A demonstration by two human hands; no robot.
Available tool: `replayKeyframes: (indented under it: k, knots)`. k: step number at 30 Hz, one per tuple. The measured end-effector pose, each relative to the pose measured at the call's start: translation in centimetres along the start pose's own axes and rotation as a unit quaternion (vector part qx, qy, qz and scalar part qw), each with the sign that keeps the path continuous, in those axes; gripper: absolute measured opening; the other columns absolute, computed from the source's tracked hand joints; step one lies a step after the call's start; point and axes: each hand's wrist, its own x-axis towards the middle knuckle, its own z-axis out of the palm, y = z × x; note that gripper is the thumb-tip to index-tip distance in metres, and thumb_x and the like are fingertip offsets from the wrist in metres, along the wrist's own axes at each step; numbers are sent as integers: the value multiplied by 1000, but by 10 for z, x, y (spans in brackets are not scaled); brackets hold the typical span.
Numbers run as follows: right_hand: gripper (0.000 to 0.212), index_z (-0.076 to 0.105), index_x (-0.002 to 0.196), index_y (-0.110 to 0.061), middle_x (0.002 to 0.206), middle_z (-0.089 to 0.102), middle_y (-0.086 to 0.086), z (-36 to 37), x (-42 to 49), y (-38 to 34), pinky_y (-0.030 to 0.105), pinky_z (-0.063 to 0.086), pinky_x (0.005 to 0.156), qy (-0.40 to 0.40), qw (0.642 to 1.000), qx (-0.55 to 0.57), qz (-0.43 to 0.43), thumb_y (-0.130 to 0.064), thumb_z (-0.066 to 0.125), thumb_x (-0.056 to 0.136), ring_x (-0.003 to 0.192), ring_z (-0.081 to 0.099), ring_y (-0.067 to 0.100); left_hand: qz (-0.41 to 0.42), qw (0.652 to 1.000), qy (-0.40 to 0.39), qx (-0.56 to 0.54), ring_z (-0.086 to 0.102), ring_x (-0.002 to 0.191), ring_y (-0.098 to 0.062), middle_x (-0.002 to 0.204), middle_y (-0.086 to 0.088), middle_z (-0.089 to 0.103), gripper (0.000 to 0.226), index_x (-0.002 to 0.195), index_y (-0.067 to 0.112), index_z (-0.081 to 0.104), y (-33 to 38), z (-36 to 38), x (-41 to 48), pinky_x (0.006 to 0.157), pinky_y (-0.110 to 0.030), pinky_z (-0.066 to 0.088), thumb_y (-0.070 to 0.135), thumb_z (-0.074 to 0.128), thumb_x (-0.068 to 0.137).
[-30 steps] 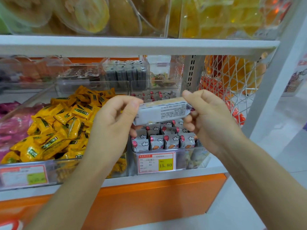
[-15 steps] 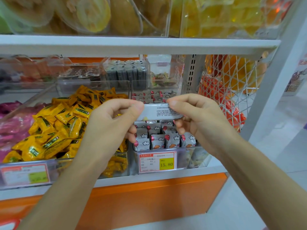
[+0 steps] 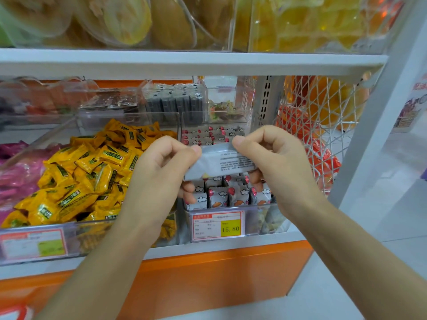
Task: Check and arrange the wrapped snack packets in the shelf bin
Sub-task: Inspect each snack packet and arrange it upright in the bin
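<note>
Holding one wrapped snack packet [image 3: 221,161] up over the narrow clear shelf bin [image 3: 265,218], the person looks to be at the checking step. The printed back of the wrapper faces them, with small text showing. The left hand [image 3: 161,172] pinches the packet's left end between thumb and curled forefinger, and the right hand [image 3: 272,162] pinches its upper right edge the same way. Both hands are clamped on it and close together, with only the packet between them. It hangs above the bin's front rows, apparently clear of the packets beneath.

I'd judge the next move is to set it back in line. That calls for turning it upright, picture side forward like its neighbours, and finding or opening a gap in a tightly packed row — probably with one hand freed.

Counted: one packet in hand. Four packets in the bin [image 3: 231,197] stand side by side in the front row. A second row behind is partly hidden, and further rows at the back are too covered to count. One price label [image 3: 218,225] reads 15.80. The yellow packets [image 3: 92,172] heaped in the bin to the left are too many to count.
</note>
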Motion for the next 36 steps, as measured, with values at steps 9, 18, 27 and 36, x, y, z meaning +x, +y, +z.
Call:
replayKeyframes:
  k: [9, 18, 27, 36]
  knots:
    - [41, 64, 110, -24, 91, 68, 0, -14, 13, 11, 22, 45, 53, -164, 983, 76, -27, -9, 68, 72, 60, 49, 17, -34, 998, 34, -33, 51, 48, -14, 61, -4, 55, 25, 74, 16, 60, -2, -6, 3, 41, -22, 44, 35, 55, 90]
    - [10, 66, 96, -17, 79, 70, 0, -34, 25, 11, 25, 52, 61, -82, 996, -8, -25, -13, 63, 87, 68, 62, 14, 163, 880, -29, 445, 30, 132, -13, 136, 10, 47, 37, 125, 26, 58, -14, -11, 2, 107, -31, 21, 39, 39, 95]
    - [12, 64, 94, -28, 90, 68, 9, -29, 20, 3, 40, 55, 74, -137, 977, -155, -55, -22, 67, 84, 72, 62, 24, 140, 857, -89, 488, 6, 142, -11, 153, 7, 23, 35, 126, 24, 56, -28, -11, 3, 113, -36, 12, 30, 42, 95]
    - [28, 57, 91, -33, 82, 61, -12, -16, 16, 11, 22, 51, 67, -177, 959, -211, -70, -17, 75, 76, 69, 60, 3, 142, 866, -89, 471, 4, 140, -8, 154, 8, 20, 34, 126, 26, 56, -29, -11, 3, 113, -30, 6, 31, 42, 96]
